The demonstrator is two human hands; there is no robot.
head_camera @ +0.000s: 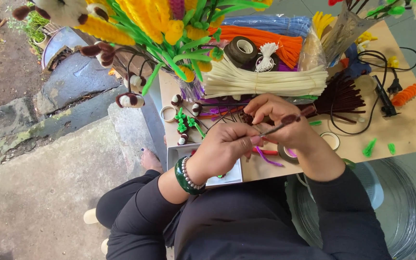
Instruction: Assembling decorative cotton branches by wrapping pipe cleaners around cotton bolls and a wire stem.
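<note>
**Figure: Two hands working a brown pipe cleaner on a thin stem, over a craft board**

From the head view I see the left hand (225,144) with its fingers pinched together on the near end of a thin wire stem (270,129). The right hand (282,118) closes on the brown pipe cleaner (291,118) at the stem's far end, thumb and forefinger clamped on the fuzzy tip. Both sit just above the near edge of the cardboard work board (410,130).

Handling, as I judge it: the pipe cleaner is very light, soft in its pile and bendable in its core; it holds whatever kink it is given, so I would grip it near the winding point, not at mid-length. The stem looks stiffer but slender, best held close to the work.

Relative to the board: a bundle of white pipe cleaners (266,81) lies at its far side, with orange ones (266,39) and a dark tape roll (242,48) beyond. Dark brown pipe cleaners (340,96) lie right of the hands, a black cable (386,67) farther right. Small brown-and-white finished buds (184,120) rest at the left end. A bouquet of yellow and green pipe-cleaner flowers (160,24) stands at the far left corner.

The setting is outdoors: grey stone paving (49,178) lies left of the board.
</note>
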